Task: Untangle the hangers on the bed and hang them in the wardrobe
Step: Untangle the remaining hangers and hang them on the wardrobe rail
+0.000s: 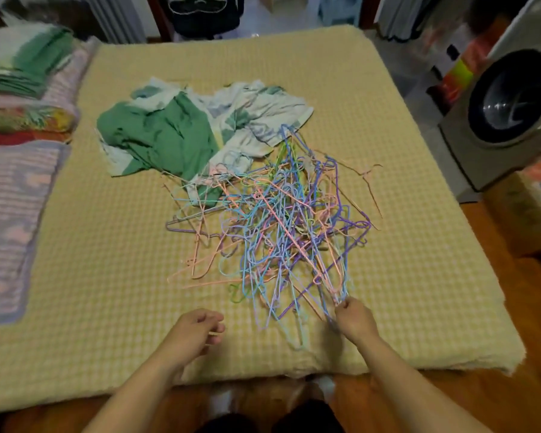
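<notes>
Directly ahead of both hands, on the yellow checked bed (107, 245), lies the pile of hangers (272, 226): thin coated wire in pink, blue, purple and green, hooks and shoulders interlocked. The right hand (353, 317) pinches several wires at the near right corner of the pile, fingers curled round them. The left hand (197, 329) hovers just off the near left edge of the pile, fingers loosely curled and holding nothing.

Handling assessment: each hanger is probably light and springy, stiff enough to keep its shape but easily bent. The coating likely slides well against other wires, yet the hooks snag. Pulling a bundle will probably drag the whole mass.

Recommended hold: take a single hanger at its hook or shoulder bend, steady the pile with the free hand, and rotate it out.

Beyond the pile, partly beneath its far edge, lies a green and white cloth (181, 132). The wardrobe is not identifiable.
</notes>
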The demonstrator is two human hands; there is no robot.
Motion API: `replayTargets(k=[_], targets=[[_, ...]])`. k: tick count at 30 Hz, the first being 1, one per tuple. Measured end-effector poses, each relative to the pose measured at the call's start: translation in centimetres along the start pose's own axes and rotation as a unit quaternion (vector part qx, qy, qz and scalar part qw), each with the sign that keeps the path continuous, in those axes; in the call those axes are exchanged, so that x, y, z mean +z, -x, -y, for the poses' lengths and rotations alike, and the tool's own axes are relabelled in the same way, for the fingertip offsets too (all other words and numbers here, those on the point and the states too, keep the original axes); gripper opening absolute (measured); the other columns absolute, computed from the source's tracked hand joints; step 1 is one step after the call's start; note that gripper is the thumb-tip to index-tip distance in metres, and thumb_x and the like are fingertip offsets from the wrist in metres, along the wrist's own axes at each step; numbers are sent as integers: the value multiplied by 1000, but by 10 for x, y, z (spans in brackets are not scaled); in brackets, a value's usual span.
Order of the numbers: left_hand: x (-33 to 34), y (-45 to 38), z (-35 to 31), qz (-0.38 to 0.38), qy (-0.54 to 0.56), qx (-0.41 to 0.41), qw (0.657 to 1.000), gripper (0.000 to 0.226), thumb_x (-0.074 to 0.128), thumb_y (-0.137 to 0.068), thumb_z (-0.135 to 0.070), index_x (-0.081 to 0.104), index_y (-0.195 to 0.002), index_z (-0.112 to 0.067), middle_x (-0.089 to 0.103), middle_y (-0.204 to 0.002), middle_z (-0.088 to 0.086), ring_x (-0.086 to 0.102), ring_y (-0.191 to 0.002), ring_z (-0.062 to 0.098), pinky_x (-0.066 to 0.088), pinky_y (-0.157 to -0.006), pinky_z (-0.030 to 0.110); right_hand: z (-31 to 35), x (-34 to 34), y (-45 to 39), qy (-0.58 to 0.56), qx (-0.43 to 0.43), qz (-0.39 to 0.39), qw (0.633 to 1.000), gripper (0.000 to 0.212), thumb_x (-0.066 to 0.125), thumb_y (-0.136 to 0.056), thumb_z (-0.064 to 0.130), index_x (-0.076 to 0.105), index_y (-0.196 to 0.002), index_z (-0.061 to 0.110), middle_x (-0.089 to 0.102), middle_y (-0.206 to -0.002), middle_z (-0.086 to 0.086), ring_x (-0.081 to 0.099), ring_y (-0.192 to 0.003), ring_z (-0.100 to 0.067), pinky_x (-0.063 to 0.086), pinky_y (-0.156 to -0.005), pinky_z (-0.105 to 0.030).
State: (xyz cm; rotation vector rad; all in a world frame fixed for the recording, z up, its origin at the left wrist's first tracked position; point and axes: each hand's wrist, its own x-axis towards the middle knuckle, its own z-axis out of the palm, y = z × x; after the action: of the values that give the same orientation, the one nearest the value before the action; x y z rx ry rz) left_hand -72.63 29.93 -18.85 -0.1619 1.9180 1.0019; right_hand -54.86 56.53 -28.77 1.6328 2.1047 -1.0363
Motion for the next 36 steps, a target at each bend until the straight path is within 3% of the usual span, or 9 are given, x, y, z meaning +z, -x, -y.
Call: replayTargets(k=[8,15,19,22,25,29,31,33,36], targets=[[53,-27,-22,-62,58,-50,995,19,46,-103,-11,64,-106,-5,66,-87,10,60,-70,23,43,-61,26,16,5,-136,52,-64,-64,995,24,53,-87,19,66,-103,7,67,-104,-20,63,-99,-38,51,-80,-39],[59,-13,-19,-73,91,-85,989,21,46,-102,-8,66,-107,-3,68,-88,12,64,-68,21,44,-61,26,38,0,-156,96,-74,-16,992,19,49,-91,17,60,-104,8,67,-100,-22,63,-97,-41,48,-73,-39],[65,-1,-29,-50,107,-89,989,21,46,-102,-8,66,-109,-2,68,-87,10,63,-63,17,47,-54,22,37,-33,-118,-104,-86,-19,991,21,44,-100,17,60,-92,6,64,-84,-19,65,-83,-37,38,-61,-33],[73,11,-43,-8,115,-67,991,22,46,-102,-8,65,-111,-2,69,-87,9,62,-64,16,48,-51,20,34,-60,-73,-379,-28,48,924,20,41,-102,8,50,-84,4,52,-68,-17,58,-41,-22,46,-40,-28],[84,18,-56,24,108,-47,993,23,47,-101,-9,65,-113,-2,70,-87,8,59,-66,17,47,-52,20,28,-90,-25,-479,-22,59,875,17,39,-104,7,47,-90,2,51,-69,-21,48,-34,-20,48,-35,-30],[119,23,-77,106,85,-24,991,19,56,-98,-21,66,-108,-8,66,-93,7,60,-70,15,47,-56,23,30,-93,17,-459,-81,16,884,21,40,-106,18,50,-94,2,61,-81,-24,60,-50,-28,46,-40,-25],[139,22,-93,125,88,-13,988,27,65,-92,-40,68,-107,-17,67,-101,6,62,-80,15,53,-63,29,45,-79,38,-425,-135,25,895,16,43,-104,23,56,-96,18,67,-90,-15,63,-66,-29,55,-56,-37],[154,22,-111,153,128,-5,980,37,70,-85,-52,71,-104,-20,70,-94,2,64,-80,15,56,-70,33,58,-63,59,-349,-225,36,909,16,42,-99,30,56,-106,33,69,-101,-1,68,-88,-20,57,-79,-44],[155,13,-122,93,206,6,974,37,76,-83,-38,66,-102,-8,65,-74,7,64,-63,17,51,-58,26,73,-43,81,-200,-366,77,906,32,39,-97,25,49,-126,23,55,-123,5,53,-117,-9,44,-101,-35]])
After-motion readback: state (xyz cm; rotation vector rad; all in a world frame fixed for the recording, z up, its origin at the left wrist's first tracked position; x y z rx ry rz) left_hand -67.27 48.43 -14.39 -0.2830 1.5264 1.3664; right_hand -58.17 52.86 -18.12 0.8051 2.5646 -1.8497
